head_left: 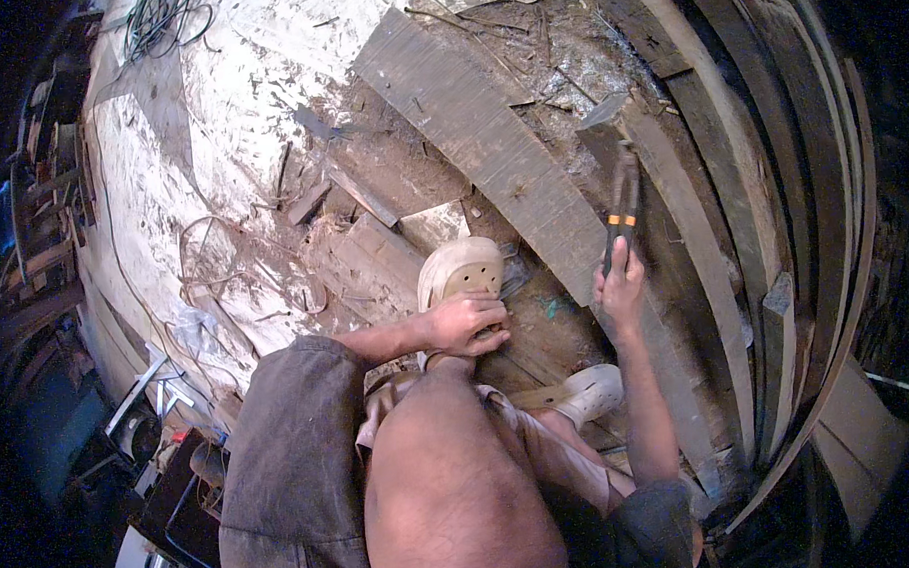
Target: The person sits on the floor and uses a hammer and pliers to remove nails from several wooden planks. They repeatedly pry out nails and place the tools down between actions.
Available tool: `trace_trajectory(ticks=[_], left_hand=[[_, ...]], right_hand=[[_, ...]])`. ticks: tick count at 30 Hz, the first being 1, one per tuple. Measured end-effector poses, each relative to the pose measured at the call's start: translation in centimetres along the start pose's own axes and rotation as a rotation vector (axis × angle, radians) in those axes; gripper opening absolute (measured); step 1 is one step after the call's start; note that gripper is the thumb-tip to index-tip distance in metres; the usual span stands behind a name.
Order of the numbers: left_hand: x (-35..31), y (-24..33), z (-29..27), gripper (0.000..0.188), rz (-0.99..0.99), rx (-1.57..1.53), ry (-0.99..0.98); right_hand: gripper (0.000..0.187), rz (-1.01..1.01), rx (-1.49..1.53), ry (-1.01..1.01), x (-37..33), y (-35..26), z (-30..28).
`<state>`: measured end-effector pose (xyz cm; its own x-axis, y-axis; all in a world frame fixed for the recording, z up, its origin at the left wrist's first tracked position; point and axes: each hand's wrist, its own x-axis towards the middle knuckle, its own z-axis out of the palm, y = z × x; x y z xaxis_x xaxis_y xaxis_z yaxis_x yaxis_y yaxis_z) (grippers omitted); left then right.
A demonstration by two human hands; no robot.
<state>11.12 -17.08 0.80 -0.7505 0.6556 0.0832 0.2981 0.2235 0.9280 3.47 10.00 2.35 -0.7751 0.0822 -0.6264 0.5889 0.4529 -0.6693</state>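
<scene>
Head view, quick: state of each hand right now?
Left hand: closed in a loose curl, nothing visible in it.
Right hand: closed around black-handled metal pliers with orange bands.

A coiled cable (157,22) and dim, seemingly wooden scraps (53,262) lie at left.

Left sleeve (290,460): dark grey-brown cloth, creased, with stitched seams. Right sleeve (651,532): dark grey, partly shadowed. Footwear: cream clogs (462,267), toes rounded, uppers pierced by round holes. Pale cloth (571,457) shows beside the bare knee (456,474); garment type cannot be determined.
</scene>
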Motion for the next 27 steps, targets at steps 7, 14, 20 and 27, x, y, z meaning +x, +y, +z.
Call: trace_trajectory(ticks=[7,14,20,27], left_hand=[[-0.2,-0.2,0.1,0.018,0.023,0.028,-0.004],[-0.2,-0.4,0.4,0.020,-0.003,0.036,-0.005],[-0.4,-0.2,0.4,0.019,-0.008,0.006,0.012],[-0.3,-0.2,0.2,0.016,-0.017,0.012,-0.035]], right_hand=[[0.057,-0.029,-0.183,-0.116,-0.6,1.3,0.4],[0.048,0.032,0.045,-0.151,-2.0,2.3,3.5],[0.059,0.064,0.284,-0.046,-1.8,-1.2,0.7],[0.053,-0.022,-0.087,-0.160,-1.8,1.1,1.0]])
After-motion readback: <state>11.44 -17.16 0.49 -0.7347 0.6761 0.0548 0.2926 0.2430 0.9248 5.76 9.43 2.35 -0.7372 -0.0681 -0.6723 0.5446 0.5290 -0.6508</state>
